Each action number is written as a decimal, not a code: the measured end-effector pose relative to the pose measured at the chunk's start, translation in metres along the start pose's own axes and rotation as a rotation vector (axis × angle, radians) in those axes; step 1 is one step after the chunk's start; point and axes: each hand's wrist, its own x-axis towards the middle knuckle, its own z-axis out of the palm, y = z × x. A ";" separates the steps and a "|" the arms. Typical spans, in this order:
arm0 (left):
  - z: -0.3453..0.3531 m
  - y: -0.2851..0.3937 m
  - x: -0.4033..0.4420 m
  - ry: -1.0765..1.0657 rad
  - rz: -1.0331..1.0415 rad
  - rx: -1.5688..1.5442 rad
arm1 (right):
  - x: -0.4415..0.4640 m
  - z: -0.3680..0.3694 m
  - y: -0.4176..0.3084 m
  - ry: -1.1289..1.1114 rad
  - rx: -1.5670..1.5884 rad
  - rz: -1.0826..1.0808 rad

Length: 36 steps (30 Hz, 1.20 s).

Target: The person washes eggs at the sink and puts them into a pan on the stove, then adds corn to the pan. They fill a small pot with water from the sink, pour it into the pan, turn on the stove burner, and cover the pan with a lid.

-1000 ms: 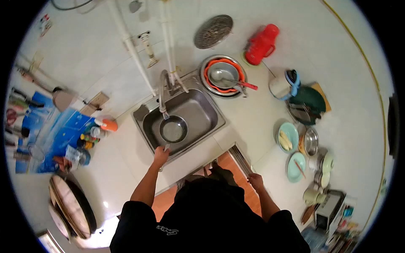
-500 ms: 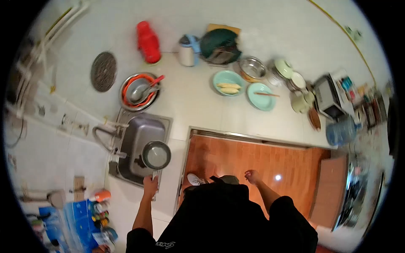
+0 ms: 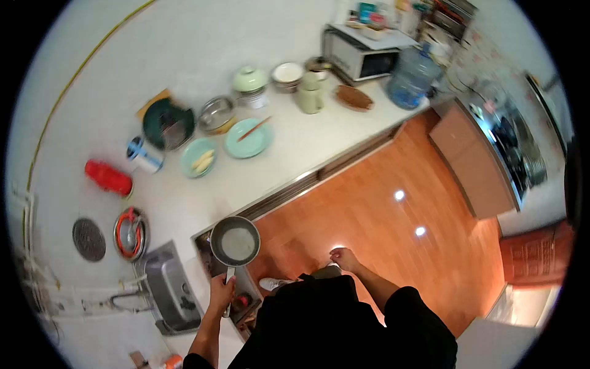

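My left hand (image 3: 221, 293) is closed round the handle of a small dark-rimmed pan (image 3: 236, 242). The pan hangs level in front of me, over the counter's edge and an open drawer (image 3: 244, 284); its inside looks greyish. Over the wooden floor, my right hand (image 3: 345, 259) hangs in front of my body with its fingers curled, and I cannot make out anything in them. To the left of the pan lies the metal sink (image 3: 173, 289) with its faucet (image 3: 120, 300).
On the counter (image 3: 209, 195) stand stacked bowls (image 3: 140, 234), a red thermos (image 3: 109, 177), a bowl of corn (image 3: 188, 161), a teal plate (image 3: 258, 142), a microwave (image 3: 350, 60) and a water jug (image 3: 412, 80). A stove cabinet (image 3: 470, 157) stands across the floor at the right.
My view and body have turned right, away from the sink. The pan has come out of the sink in my left hand and now hangs over the counter's edge. My right hand has left the counter's edge.
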 end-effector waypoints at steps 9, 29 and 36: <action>0.249 0.177 0.031 -0.378 0.075 0.173 | -0.051 -0.142 0.004 0.197 0.381 -0.183; 0.858 0.452 0.030 -1.338 0.496 0.761 | -0.123 -0.557 0.078 0.796 1.600 -0.313; 1.054 0.489 -0.041 -1.490 0.337 0.746 | -0.186 -0.716 0.173 1.152 1.455 -0.310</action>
